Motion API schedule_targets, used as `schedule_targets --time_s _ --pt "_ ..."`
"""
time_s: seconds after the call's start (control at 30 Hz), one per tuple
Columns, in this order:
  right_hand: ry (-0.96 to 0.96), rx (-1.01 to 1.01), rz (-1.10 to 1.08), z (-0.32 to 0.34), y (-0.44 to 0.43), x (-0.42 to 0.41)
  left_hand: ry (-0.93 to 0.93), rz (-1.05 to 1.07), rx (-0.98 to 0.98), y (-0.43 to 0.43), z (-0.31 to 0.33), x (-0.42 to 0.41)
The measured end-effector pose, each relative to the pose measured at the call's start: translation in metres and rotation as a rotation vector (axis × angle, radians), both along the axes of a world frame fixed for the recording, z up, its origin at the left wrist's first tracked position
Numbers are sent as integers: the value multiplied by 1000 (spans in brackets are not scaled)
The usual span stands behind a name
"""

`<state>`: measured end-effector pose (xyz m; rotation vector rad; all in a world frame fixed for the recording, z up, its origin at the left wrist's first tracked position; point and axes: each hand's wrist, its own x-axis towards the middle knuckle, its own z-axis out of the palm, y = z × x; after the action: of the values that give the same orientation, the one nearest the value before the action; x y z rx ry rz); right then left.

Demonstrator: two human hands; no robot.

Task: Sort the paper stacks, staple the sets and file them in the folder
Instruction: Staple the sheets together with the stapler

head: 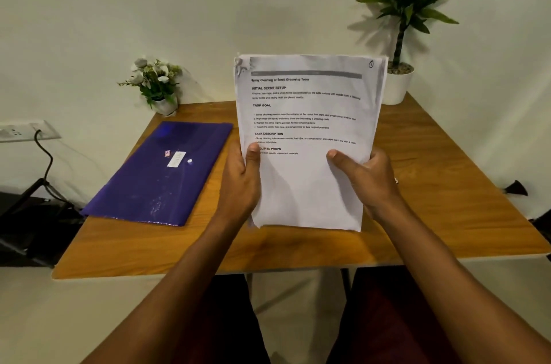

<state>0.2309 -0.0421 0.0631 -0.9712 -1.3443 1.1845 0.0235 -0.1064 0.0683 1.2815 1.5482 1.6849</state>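
Both forearms reach forward from the bottom of the view, bare, converging toward the centre. Left hand (242, 184): raised, back toward the camera, thumb pressed flat on the front of the paper stack (310, 140), fingers hidden behind. Right hand (368, 177): same height, thumb pointing inward across the front of the stack, fingers wrapped behind its right edge.

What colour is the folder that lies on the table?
The folder is dark purple-blue, seen in the head view.
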Motion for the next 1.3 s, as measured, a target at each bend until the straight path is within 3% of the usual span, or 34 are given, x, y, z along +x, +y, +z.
schedule_targets --time_s 0.13,0.33,0.57,0.77,1.07,1.3 --pt "37 160 -15 9 -2 0 -13 48 129 -5 4 2" --pt "47 109 -28 -15 -7 -5 -134 37 33 -6 -30 7" --pt "-19 171 -16 -5 -6 -2 -118 38 100 -4 -20 7" --pt "-51 70 -3 -32 -10 -2 -86 -32 -22 -10 -56 1" --pt "-115 -25 0 -35 -4 -5 -119 35 -31 -7 -56 -2" --pt "-157 -116 149 -21 -5 8 -81 91 5 -9 -47 -7"
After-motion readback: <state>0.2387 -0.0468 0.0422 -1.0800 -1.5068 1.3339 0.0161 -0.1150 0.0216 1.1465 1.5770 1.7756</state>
